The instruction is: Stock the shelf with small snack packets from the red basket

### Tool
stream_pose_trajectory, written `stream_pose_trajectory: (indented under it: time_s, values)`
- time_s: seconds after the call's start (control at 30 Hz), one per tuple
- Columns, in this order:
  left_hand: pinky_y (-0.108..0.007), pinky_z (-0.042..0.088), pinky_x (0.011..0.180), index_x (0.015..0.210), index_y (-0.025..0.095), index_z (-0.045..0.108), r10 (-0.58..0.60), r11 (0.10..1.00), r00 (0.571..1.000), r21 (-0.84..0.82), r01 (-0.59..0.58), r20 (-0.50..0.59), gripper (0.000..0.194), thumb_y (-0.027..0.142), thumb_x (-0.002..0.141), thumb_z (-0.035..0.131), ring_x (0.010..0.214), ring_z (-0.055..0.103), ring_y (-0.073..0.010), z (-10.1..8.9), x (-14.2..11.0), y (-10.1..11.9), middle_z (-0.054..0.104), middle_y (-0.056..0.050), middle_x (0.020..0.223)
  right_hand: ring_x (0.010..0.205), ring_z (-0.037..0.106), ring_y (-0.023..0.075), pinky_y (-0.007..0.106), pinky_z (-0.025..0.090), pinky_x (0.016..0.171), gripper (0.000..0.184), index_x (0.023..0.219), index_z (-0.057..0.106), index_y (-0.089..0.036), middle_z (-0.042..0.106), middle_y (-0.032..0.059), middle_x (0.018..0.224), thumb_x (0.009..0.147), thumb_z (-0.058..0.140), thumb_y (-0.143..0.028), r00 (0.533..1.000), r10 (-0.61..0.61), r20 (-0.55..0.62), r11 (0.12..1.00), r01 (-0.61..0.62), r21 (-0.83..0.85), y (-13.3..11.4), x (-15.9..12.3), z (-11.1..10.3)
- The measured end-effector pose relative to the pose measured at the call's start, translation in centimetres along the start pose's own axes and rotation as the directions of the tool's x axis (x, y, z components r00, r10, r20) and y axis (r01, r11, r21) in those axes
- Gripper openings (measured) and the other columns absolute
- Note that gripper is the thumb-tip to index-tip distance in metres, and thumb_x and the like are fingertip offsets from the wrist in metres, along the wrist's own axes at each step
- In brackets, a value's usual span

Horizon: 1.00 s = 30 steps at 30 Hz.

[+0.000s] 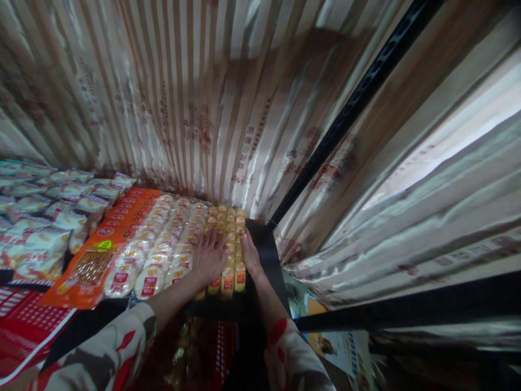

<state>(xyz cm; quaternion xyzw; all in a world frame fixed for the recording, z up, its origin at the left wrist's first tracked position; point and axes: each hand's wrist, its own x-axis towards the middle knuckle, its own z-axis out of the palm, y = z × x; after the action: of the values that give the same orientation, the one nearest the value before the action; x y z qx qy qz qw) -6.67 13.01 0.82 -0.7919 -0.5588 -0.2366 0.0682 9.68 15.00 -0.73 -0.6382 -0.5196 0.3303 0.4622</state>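
Rows of small yellow wrapped snack packs (228, 278) lie on the right part of a black shelf (266, 255). My left hand (210, 254) rests flat over the left side of these packs, fingers stretched out and pointing away from me. Along their right edge stands my right hand (251, 254), its fingers extended and touching the outer row. Left of my left hand are rows of round white crackers (152, 274) in clear wrappers with red labels. Parts of the yellow packs are hidden under my left hand.
An orange snack bag (91, 263) and several white snack bags (36, 247) lie farther left. Red baskets (30, 326) stand below the shelf. Striped sheeting (195, 108) hangs behind, crossed by a black metal post (345, 119) at the right. Printed packaging (331, 347) lies lower right.
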Motion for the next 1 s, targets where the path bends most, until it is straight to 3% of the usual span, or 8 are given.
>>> stream_pose_trajectory:
  time_s: [0.33, 0.53, 0.77, 1.0]
  values:
    - [-0.049, 0.026, 0.109, 0.128, 0.022, 0.056, 0.044, 0.999, 0.999, 0.010, -0.044, 0.002, 0.045, 0.041, 0.092, 0.036, 0.128, 0.045, -0.0300, -0.5, 0.1, -0.3, 0.054, -0.011, 0.136, 0.132, 0.044, 0.0226, 0.039, 0.032, 0.111, 0.065, 0.141, 0.043, -0.024, 0.049, 0.0033, 0.141, 0.089, 0.031, -0.062, 1.000, -0.027, 0.002, 0.999, 0.027, 0.022, -0.3, -0.3, 0.4]
    - [-0.049, 0.032, 0.106, 0.125, 0.021, 0.058, 0.070, 0.997, 0.997, 0.038, -0.069, -0.025, 0.044, 0.040, 0.092, 0.037, 0.124, 0.050, -0.0293, -0.5, 0.2, -0.4, 0.058, -0.012, 0.131, 0.136, 0.038, 0.0225, 0.041, 0.026, 0.115, 0.069, 0.144, 0.037, -0.021, 0.043, 0.0060, 0.146, 0.090, 0.027, -0.063, 0.999, -0.021, 0.028, 1.000, 0.021, 0.022, -0.2, -0.3, 0.8]
    - [-0.051, 0.029, 0.108, 0.127, 0.018, 0.057, 0.052, 0.999, 0.999, 0.017, -0.052, 0.011, 0.047, 0.041, 0.091, 0.037, 0.128, 0.046, -0.0315, -0.7, 0.4, -0.2, 0.054, -0.015, 0.135, 0.138, 0.034, 0.0225, 0.043, 0.023, 0.116, 0.071, 0.145, 0.034, -0.023, 0.040, 0.0048, 0.148, 0.089, 0.024, -0.066, 0.997, 0.013, 0.082, 0.998, -0.018, 0.066, -0.7, -0.3, 0.2]
    - [-0.050, 0.031, 0.108, 0.126, 0.018, 0.056, 0.063, 0.998, 0.997, 0.018, -0.062, -0.040, 0.044, 0.038, 0.092, 0.035, 0.128, 0.046, -0.0295, -0.1, 2.3, -0.1, 0.055, -0.013, 0.135, 0.139, 0.033, 0.0237, 0.044, 0.021, 0.117, 0.076, 0.143, 0.038, -0.019, 0.039, 0.0071, 0.148, 0.086, 0.031, -0.068, 0.997, 0.065, -0.033, 0.991, -0.061, 0.115, -1.0, 2.2, -0.1]
